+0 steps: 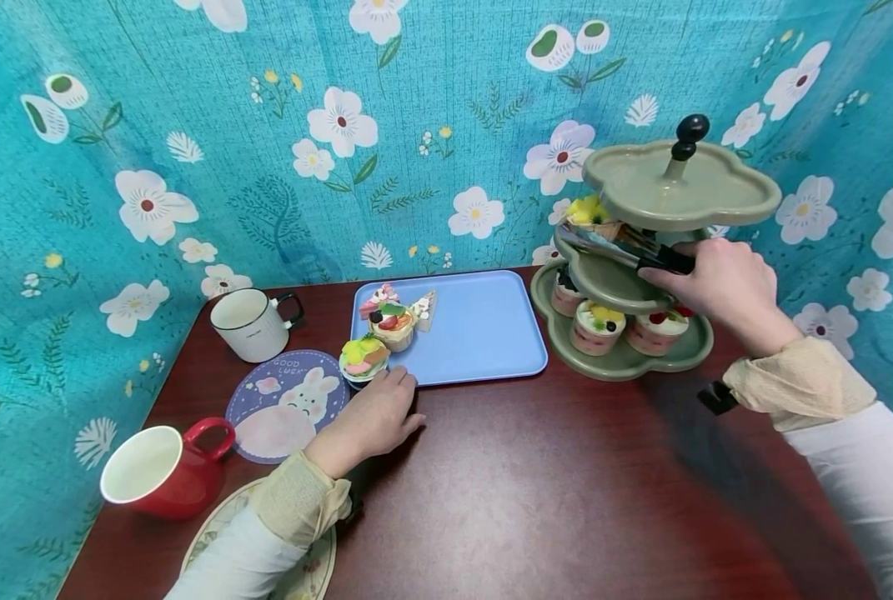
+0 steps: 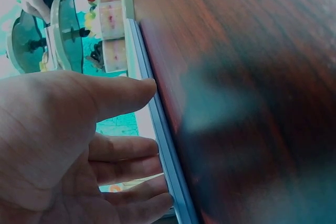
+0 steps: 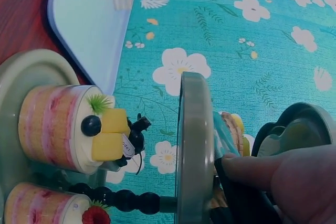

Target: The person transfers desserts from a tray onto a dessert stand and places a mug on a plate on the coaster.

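My right hand (image 1: 724,279) grips the black handle of metal tongs (image 1: 674,258) at the three-tier green stand (image 1: 682,196). The tongs reach in between the top and middle tiers. Beside their metal ends is a pastry with yellow topping (image 1: 585,210), partly hidden by the tongs and the top tier. My left hand (image 1: 374,417) rests at the front edge of the blue tray (image 1: 476,333), fingers extended, thumb apart, fingertips right at the rim in the left wrist view. On the tray's left side are a fruit tart (image 1: 392,327), a pink cake (image 1: 378,298) and a cake slice (image 1: 423,310).
A yellow-topped pastry (image 1: 363,357) sits by the tray's left front corner. Layered cake cups (image 1: 598,329) stand on the bottom tier. At left are a white mug (image 1: 251,325), a red mug (image 1: 164,475), a rabbit placemat (image 1: 284,408) and a patterned plate (image 1: 318,567) under the left forearm.
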`<state>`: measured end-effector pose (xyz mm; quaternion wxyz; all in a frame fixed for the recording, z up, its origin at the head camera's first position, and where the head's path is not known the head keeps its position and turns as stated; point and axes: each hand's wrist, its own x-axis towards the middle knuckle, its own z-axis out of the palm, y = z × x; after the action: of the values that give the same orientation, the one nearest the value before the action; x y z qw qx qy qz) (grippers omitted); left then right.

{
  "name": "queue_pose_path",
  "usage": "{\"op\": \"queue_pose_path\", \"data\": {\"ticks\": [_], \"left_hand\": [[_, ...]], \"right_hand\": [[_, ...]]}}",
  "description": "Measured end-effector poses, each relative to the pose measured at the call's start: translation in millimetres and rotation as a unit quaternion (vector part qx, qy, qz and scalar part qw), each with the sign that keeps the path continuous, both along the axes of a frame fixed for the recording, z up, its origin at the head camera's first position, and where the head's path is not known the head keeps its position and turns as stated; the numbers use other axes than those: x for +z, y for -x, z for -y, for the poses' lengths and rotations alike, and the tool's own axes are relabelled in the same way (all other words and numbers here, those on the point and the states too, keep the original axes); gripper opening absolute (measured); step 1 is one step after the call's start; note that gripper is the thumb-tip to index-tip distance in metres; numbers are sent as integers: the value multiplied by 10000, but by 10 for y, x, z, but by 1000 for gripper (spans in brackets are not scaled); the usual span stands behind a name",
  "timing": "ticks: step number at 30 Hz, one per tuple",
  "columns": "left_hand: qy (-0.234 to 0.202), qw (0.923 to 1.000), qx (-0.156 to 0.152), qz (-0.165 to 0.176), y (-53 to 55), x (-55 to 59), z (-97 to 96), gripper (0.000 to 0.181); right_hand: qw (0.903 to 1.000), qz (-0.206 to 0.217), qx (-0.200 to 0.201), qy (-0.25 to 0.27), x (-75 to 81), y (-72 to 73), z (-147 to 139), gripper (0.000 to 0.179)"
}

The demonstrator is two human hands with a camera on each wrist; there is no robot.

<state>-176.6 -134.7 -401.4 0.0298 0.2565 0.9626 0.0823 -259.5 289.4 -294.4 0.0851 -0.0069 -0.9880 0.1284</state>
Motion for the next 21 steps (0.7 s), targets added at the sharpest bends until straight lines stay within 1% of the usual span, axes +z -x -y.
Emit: {"op": "queue_pose_path", "data": {"ticks": [12, 21], "left_hand": [[78, 10000, -26, 9, -2, 0, -1, 38], [76, 10000, -51, 19, 0, 6, 3, 37]], "right_hand": [[9998, 191, -18, -36, 33, -51, -3, 86], [9998, 102, 171, -9, 43, -118, -22, 80]]}}
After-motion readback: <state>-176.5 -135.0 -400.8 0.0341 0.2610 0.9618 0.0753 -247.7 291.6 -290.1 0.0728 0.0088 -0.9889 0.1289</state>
